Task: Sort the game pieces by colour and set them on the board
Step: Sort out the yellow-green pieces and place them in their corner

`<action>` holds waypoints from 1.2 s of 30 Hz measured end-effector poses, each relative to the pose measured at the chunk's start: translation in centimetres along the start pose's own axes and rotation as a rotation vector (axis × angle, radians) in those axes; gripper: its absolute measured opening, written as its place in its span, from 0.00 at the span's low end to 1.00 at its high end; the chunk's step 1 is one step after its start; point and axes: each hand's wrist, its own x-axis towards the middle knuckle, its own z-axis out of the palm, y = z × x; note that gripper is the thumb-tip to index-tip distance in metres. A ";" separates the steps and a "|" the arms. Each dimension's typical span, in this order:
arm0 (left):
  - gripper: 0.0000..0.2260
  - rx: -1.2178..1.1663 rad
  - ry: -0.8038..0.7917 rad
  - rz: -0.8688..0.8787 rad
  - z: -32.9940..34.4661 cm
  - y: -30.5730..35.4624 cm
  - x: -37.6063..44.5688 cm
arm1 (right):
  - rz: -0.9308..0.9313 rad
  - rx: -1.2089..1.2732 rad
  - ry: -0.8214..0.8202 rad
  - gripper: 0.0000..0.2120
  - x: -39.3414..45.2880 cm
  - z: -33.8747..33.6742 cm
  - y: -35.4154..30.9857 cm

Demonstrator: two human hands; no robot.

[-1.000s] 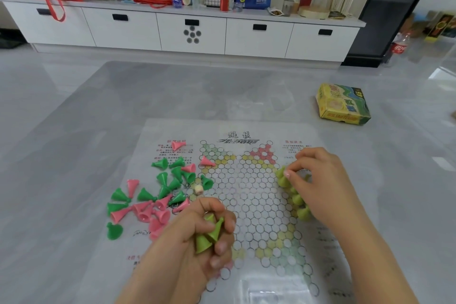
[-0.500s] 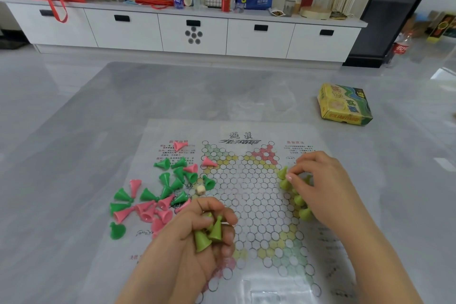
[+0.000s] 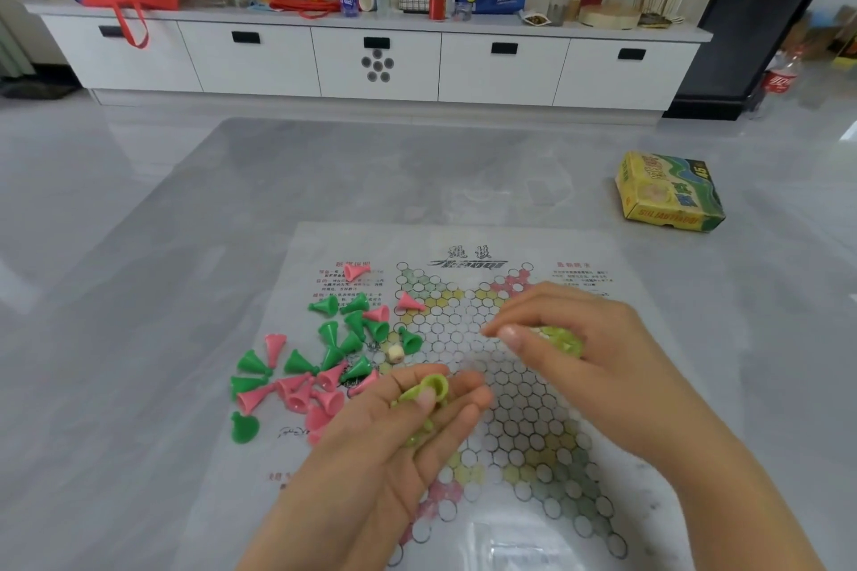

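The board (image 3: 463, 385) is a thin printed sheet lying flat on the grey bench (image 3: 139, 292), and both hands are above it. The left hand (image 3: 394, 427) is at about 6 o'clock of the board's centre, palm up, with the fingers loosely curled round several lime-green pieces (image 3: 429, 389) — the thumb presses on the top one. The right hand (image 3: 570, 348) is at about 3 o'clock, over the right side of the honeycomb of circles. Its thumb and fingers are curled together around blurred lime-green pieces (image 3: 561, 338), but how many I cannot tell.

At 9 o'clock of the board, a loose heap of dark green pieces (image 3: 331, 332) and pink pieces (image 3: 297, 392) lies mixed, partly on the sheet and partly on the bare bench. One pink piece (image 3: 409, 301) lies on its side on the circles at about 11 o'clock. A small pale die (image 3: 395, 353) lies beside the heap.

A yellow-green box (image 3: 668, 192) lies on the bench at 1 o'clock — well apart from the board.
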 end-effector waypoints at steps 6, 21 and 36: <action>0.14 0.124 0.060 0.035 -0.2 -0.1 -0.3 | -0.007 0.085 -0.145 0.07 0.0 1.3 -0.3; 0.14 0.316 0.037 0.078 -2.0 -0.3 0.9 | -0.138 0.133 -0.188 0.10 -0.2 2.2 -1.8; 0.10 0.221 0.080 0.089 -1.0 -0.3 0.4 | 0.071 0.075 0.134 0.05 -0.4 -1.1 -1.0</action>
